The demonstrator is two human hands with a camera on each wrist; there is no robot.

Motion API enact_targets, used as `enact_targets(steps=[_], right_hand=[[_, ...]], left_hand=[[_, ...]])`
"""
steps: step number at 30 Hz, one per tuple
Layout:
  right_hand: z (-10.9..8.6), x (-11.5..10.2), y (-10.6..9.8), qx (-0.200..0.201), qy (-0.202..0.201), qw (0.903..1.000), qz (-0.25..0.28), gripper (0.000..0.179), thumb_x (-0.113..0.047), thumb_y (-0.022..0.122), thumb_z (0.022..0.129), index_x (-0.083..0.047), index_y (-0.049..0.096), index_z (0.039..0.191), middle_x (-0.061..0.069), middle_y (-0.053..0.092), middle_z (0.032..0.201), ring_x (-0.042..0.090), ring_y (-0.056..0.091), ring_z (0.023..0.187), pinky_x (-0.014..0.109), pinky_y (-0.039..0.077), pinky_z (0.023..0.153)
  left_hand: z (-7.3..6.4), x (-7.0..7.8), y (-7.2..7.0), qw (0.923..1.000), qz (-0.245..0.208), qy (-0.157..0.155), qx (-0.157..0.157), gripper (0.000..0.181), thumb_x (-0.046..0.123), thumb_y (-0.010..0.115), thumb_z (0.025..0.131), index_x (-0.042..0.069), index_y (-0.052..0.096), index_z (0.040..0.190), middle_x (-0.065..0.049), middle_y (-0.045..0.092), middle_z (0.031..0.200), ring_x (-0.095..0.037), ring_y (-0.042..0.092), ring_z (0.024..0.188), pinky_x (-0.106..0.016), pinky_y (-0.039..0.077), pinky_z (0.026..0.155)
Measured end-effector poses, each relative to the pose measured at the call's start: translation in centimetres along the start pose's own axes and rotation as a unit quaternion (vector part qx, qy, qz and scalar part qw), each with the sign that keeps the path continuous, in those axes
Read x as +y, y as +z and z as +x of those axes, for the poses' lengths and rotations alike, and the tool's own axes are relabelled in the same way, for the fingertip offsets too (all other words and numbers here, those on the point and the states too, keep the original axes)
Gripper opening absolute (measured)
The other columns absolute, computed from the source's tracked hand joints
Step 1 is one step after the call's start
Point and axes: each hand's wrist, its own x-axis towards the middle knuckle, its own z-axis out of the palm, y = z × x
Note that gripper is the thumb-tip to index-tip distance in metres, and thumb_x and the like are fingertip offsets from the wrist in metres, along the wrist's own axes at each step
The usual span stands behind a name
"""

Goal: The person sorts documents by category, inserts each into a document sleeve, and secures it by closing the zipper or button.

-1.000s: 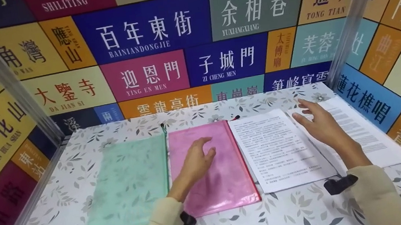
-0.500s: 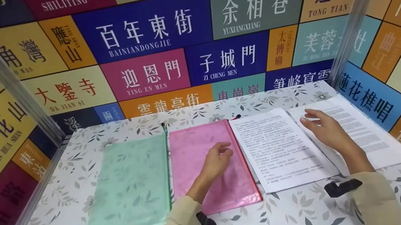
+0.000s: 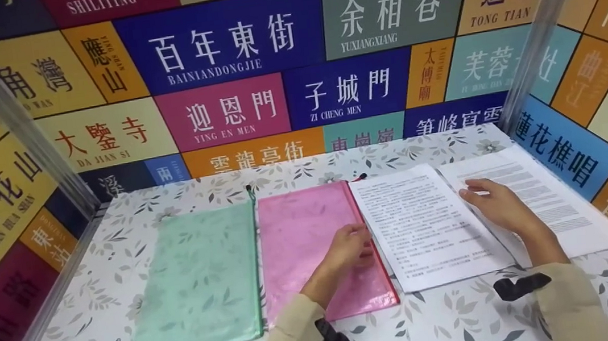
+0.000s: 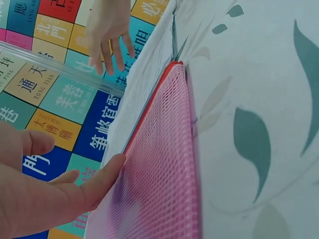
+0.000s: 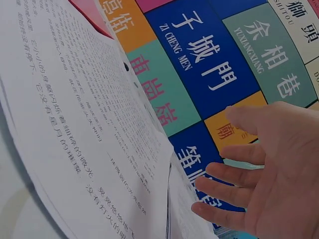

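Observation:
My left hand (image 3: 345, 253) hovers low over the right side of a pink mesh zipper folder (image 3: 303, 216), its fingers lightly bent by the red zipper edge. In the left wrist view one fingertip meets the folder's (image 4: 162, 164) red edge in line, and nothing is held. Just right of the folder lies a printed paper stack (image 3: 422, 231). Over the seam between it and a second printed stack (image 3: 564, 215) is my right hand (image 3: 500, 208). The right wrist view has that hand (image 5: 279, 174) with spread, relaxed fingers above the sheets (image 5: 84, 119), holding nothing.
A green zipper folder (image 3: 202, 279) lies flat left of the pink one. All rest on a table (image 3: 88, 332) with a leaf-print cover. Colourful sign panels (image 3: 221, 42) stand behind, with clear corner posts (image 3: 534, 30) at both sides.
My left hand has slid right and nearer to me, from the pink folder's middle to its zipper edge. The right hand has come lower and slightly nearer. Folders and papers have stayed put.

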Motion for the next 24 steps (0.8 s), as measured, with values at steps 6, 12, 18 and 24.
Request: enact_targets(steps=[6,12,18,24], right_hand=[[-0.1,0.7,0.0,-0.006,0.021,0.9998,0.001,0.077,-0.056,0.04,0.103,0.0,0.03,0.155,0.031,0.032,0.157,0.052,0.033,0.142,0.064,0.027,0.115],[0.0,1.3,-0.1,0.002,0.018,0.9998,-0.001,0.069,-0.048,0.041,0.105,0.003,0.036,0.151,0.034,0.035,0.153,0.054,0.033,0.14,0.064,0.028,0.113],[0.0,1.6,0.0,-0.012,0.039,0.9991,0.008,0.07,-0.045,0.039,0.105,0.007,0.034,0.151,0.036,0.037,0.151,0.051,0.04,0.137,0.058,0.04,0.108],[0.0,1.7,0.1,-0.025,0.067,0.9963,0.049,0.067,-0.041,0.04,0.106,0.009,0.033,0.15,0.035,0.044,0.146,0.046,0.049,0.133,0.036,0.054,0.09]], left_hand=[[0.0,0.0,0.3,0.9998,-0.013,-0.016,-0.001,0.049,0.015,0.048,0.1,-0.006,0.044,0.144,-0.027,0.06,0.128,-0.035,0.066,0.109,-0.042,0.059,0.089],[0.1,-0.1,0.7,0.9994,-0.03,-0.016,0.006,0.052,0.013,0.049,0.096,-0.005,0.045,0.145,-0.024,0.063,0.125,-0.032,0.066,0.106,-0.04,0.059,0.087],[0.1,0.0,1.1,0.999,-0.034,-0.025,0.014,0.048,0.014,0.048,0.098,-0.006,0.049,0.142,-0.025,0.065,0.123,-0.034,0.07,0.103,-0.04,0.061,0.084],[0.0,0.6,2.0,0.997,-0.047,-0.047,0.039,0.038,0.014,0.05,0.094,-0.008,0.058,0.124,-0.026,0.065,0.117,-0.028,0.069,0.092,-0.04,0.061,0.082]])
